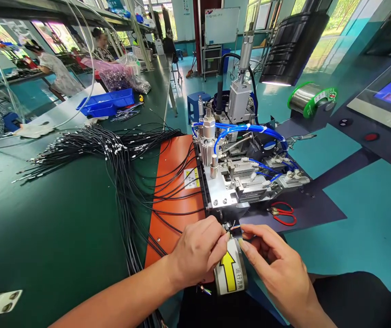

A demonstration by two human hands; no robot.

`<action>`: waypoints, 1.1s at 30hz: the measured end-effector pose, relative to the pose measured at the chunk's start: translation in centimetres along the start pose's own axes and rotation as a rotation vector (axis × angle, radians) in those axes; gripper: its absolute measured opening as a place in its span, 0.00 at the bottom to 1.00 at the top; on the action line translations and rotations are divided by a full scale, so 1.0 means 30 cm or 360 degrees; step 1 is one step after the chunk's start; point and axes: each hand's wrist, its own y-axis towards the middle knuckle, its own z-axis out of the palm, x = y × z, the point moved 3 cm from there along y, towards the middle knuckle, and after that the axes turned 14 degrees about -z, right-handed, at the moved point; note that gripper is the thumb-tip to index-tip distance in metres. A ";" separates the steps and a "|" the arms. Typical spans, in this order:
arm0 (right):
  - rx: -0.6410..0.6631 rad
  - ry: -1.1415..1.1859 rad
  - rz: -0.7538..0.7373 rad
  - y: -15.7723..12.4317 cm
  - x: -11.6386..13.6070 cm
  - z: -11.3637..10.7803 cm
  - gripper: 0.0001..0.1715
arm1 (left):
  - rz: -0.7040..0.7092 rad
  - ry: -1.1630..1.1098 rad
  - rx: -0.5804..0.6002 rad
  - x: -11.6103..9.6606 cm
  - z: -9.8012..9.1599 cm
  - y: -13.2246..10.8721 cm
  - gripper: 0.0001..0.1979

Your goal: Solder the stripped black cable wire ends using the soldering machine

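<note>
At the front edge of the machine, my left hand (198, 248) is closed in a pinch on the end of a black cable, largely hidden by the fingers. Thin coloured wires (235, 227) stick out beyond this grip toward the right. My right hand (279, 262) is beside them, forefinger tip at the wire ends, thumb slightly apart below it. Under both hands is a rounded metal cover (230, 269) with a yellow arrow label. More black cables (122, 200) run over the orange plate (171, 171) to the machine (250, 173), which has metal cylinders and blue air tubes.
Red-handled cutters (284, 213) lie on the dark shelf right of the machine. A solder wire spool (311, 99), black lamp (292, 45) and control panel (383, 114) stand beyond. Blue bins (108, 101) sit on the green bench (62, 228). Two people work at the far left.
</note>
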 end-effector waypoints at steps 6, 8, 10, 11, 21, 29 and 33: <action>-0.0003 0.0006 0.0000 0.002 0.012 0.004 0.13 | 0.0004 0.0030 0.0036 0.002 0.004 0.002 0.10; 0.0000 0.0004 -0.0014 0.001 0.015 0.004 0.12 | 0.0009 0.0044 0.0029 0.000 0.003 0.003 0.10; 0.0011 -0.0002 -0.0037 -0.001 0.017 0.004 0.12 | 0.0021 0.0056 0.0009 -0.002 0.001 0.004 0.10; 0.0015 -0.0004 -0.0049 -0.002 0.018 0.004 0.12 | 0.0026 0.0059 0.0002 -0.002 0.000 0.004 0.10; 0.0043 -0.0016 -0.0119 -0.004 0.011 0.011 0.11 | 0.0055 0.0022 -0.0004 -0.001 0.001 0.006 0.08; -0.0075 -0.0058 -0.0088 0.008 0.004 0.007 0.13 | 0.0086 0.0042 -0.0028 -0.009 -0.004 0.004 0.08; -0.0064 -0.0106 -0.0224 -0.001 0.014 0.019 0.13 | 0.0064 0.0047 -0.0018 -0.005 -0.001 0.004 0.09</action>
